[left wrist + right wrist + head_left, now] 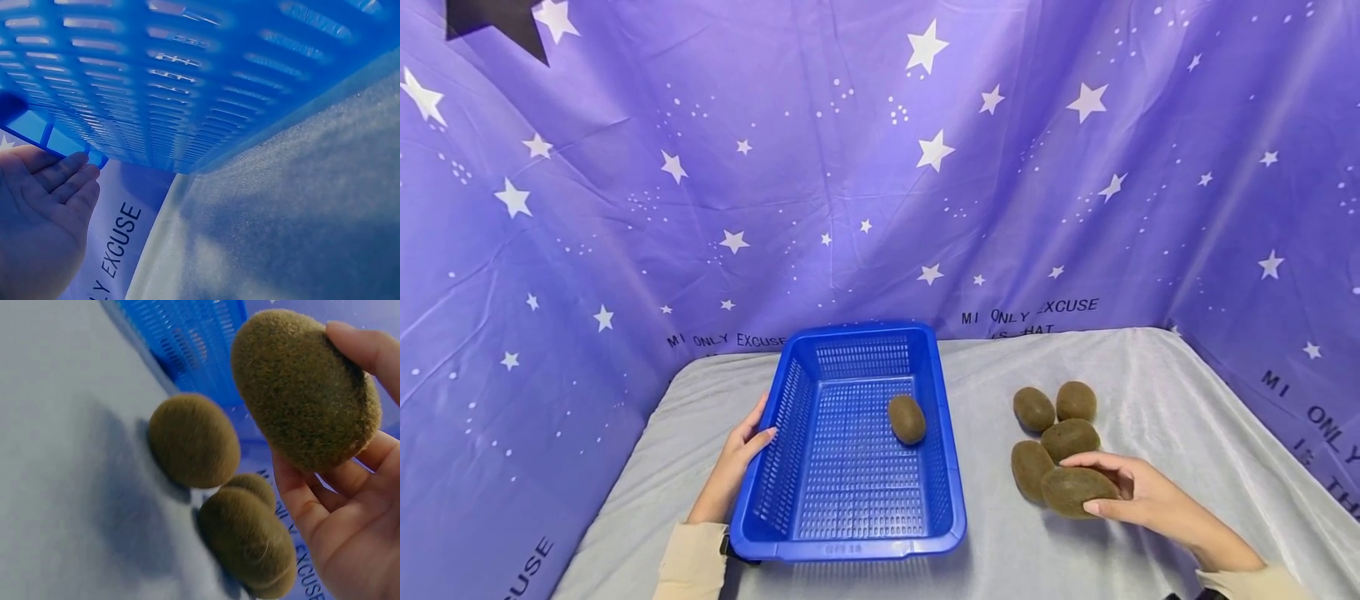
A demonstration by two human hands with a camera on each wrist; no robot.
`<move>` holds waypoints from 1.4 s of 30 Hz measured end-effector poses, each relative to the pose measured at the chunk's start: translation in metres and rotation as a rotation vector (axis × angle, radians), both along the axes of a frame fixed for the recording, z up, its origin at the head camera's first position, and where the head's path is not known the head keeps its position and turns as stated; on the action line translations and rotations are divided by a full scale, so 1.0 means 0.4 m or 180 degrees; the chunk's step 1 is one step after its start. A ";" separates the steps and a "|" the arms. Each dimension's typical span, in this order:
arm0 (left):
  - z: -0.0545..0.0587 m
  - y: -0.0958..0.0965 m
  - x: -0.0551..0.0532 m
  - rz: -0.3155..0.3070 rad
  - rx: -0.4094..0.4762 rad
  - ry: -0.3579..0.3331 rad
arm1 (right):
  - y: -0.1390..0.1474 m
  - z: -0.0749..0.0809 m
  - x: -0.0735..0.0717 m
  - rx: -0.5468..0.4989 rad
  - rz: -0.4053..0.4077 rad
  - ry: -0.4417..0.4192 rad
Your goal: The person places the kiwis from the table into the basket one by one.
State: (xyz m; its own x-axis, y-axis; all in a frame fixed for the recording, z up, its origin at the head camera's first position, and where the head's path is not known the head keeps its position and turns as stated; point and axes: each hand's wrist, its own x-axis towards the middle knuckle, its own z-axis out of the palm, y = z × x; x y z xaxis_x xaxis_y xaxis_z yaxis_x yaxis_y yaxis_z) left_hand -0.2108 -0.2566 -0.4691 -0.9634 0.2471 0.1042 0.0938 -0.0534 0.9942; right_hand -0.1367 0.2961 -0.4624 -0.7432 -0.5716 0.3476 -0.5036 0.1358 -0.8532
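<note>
A blue plastic basket (pixel 850 550) with slotted walls stands on the cloth, and one brown, fuzzy kiwi (pixel 907 419) lies inside near its right wall. My left hand (pixel 735 467) grips the basket's left rim, thumb over the edge and fingers along the outside. In the left wrist view, the fingers of that hand (pixel 50 206) reach up under the rim. My right hand (pixel 1142 497) holds another kiwi (pixel 1078 492) between thumb and fingers. The right wrist view has this held kiwi (pixel 306 390) raised off the cloth. Several more kiwis (pixel 1071 440) lie close together just beyond it.
A pale grey cloth (pixel 992 558) covers the table. Purple fabric (pixel 850 167) with white stars and black lettering hangs behind it and along both sides. The loose kiwis (pixel 194 440) sit to the right of the basket.
</note>
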 end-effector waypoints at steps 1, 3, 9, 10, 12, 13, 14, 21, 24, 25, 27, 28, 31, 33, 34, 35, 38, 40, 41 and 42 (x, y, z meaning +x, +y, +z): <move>0.000 -0.001 0.000 -0.0007 0.0011 0.0000 | -0.005 0.007 0.000 0.0012 -0.0034 -0.0001; 0.000 -0.001 0.000 -0.0025 0.0007 -0.0001 | -0.015 0.020 0.000 0.0026 -0.0103 -0.0023; 0.001 -0.002 -0.001 -0.0056 0.0046 -0.0046 | -0.050 0.056 -0.001 0.0065 -0.0228 -0.0129; 0.001 -0.002 -0.001 -0.0054 0.0051 -0.0050 | -0.057 0.061 -0.003 0.0066 -0.0220 -0.0121; 0.001 -0.003 -0.001 -0.0028 0.0050 -0.0059 | -0.069 0.069 -0.007 0.0029 -0.0173 -0.0160; 0.001 -0.003 0.000 -0.0012 0.0057 -0.0071 | -0.075 0.073 -0.010 0.0025 -0.0166 -0.0167; 0.002 -0.003 0.000 -0.0004 0.0066 -0.0075 | -0.080 0.076 -0.012 0.0017 -0.0164 -0.0172; 0.001 0.002 0.003 0.0022 0.0067 -0.0104 | -0.112 0.092 -0.028 -0.0027 -0.0229 -0.0255; 0.001 0.002 0.004 0.0050 0.0051 -0.0113 | -0.125 0.097 -0.036 -0.0032 -0.0305 -0.0256; 0.001 0.002 0.004 0.0057 0.0045 -0.0095 | -0.128 0.100 -0.039 -0.0039 -0.0320 -0.0250; 0.000 0.003 0.003 0.0055 0.0041 -0.0080 | -0.135 0.106 -0.044 -0.0046 -0.0350 -0.0269; 0.000 0.003 0.001 0.0039 0.0040 -0.0067 | -0.138 0.109 -0.047 -0.0050 -0.0356 -0.0269; -0.001 0.005 -0.002 0.0044 0.0013 -0.0046 | -0.149 0.119 -0.055 -0.0068 -0.0312 -0.0276; -0.002 0.004 -0.002 0.0036 -0.0004 -0.0060 | -0.158 0.125 -0.060 -0.0090 -0.0257 -0.0258; -0.002 0.004 -0.001 0.0046 0.0003 -0.0083 | -0.162 0.128 -0.062 -0.0103 -0.0228 -0.0246; -0.002 0.003 -0.001 0.0056 0.0008 -0.0105 | -0.166 0.130 -0.064 -0.0118 -0.0209 -0.0245; 0.003 0.002 -0.001 0.0036 0.0017 -0.0099 | -0.180 0.136 -0.068 -0.0170 -0.0169 -0.0250; 0.006 0.002 0.000 0.0043 0.0012 -0.0091 | -0.191 0.140 -0.071 -0.0174 -0.0148 -0.0265; 0.006 0.002 0.001 0.0035 0.0013 -0.0084 | -0.197 0.143 -0.071 -0.0176 -0.0137 -0.0265; 0.007 0.002 0.001 0.0038 0.0013 -0.0076 | -0.203 0.146 -0.073 -0.0175 -0.0121 -0.0267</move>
State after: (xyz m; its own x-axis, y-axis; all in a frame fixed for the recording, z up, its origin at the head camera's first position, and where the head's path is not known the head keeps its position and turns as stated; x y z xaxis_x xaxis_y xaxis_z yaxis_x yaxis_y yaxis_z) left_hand -0.2103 -0.2560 -0.4664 -0.9684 0.2353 0.0822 0.0708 -0.0564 0.9959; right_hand -0.1657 0.2151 -0.4041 -0.7919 -0.5242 0.3133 -0.4253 0.1052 -0.8989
